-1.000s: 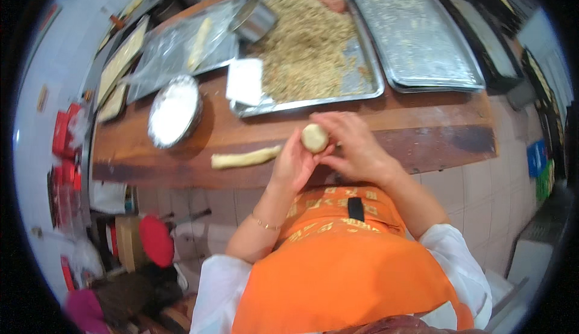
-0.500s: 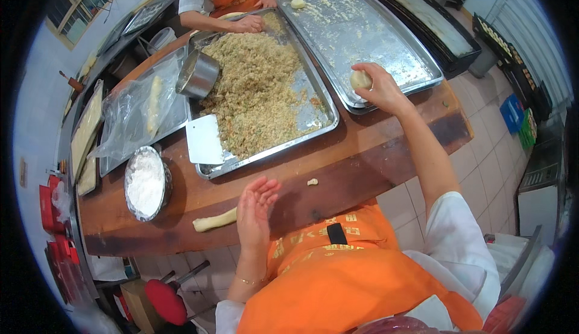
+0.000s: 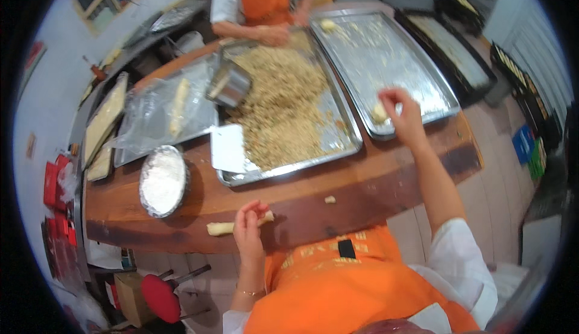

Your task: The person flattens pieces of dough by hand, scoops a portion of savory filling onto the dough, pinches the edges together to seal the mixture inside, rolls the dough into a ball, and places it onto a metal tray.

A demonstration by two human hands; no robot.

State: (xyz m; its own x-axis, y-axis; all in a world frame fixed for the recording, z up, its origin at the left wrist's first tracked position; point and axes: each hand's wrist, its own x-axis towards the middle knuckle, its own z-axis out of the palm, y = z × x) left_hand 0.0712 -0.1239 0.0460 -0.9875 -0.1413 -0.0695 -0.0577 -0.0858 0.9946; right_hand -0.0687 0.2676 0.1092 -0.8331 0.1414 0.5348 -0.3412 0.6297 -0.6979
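My left hand (image 3: 248,228) hovers at the table's near edge, its slightly bent fingers apart and holding nothing. It partly covers a short pale dough rope (image 3: 221,229) on the wood. My right hand (image 3: 405,117) is over the near corner of a large metal tray (image 3: 368,62). A round dough ball (image 3: 379,114) sits in that corner, just left of my right thumb and fingers, which look parted from it, though blurred. A second dough ball (image 3: 328,25) lies at the tray's far left corner. A small dough scrap (image 3: 330,199) rests between my hands.
A tray of crumbly filling (image 3: 280,92) holds a metal pot (image 3: 229,85) and a white scraper (image 3: 228,148). Left are a bowl of flour (image 3: 163,181) and a plastic-covered tray with another dough rope (image 3: 179,108). A co-worker in an orange apron (image 3: 263,5) stands across the table.
The dough ball has gone from my right hand's fingers to the tray corner. My left hand has come over the dough rope. The whole view has shifted and blurred.
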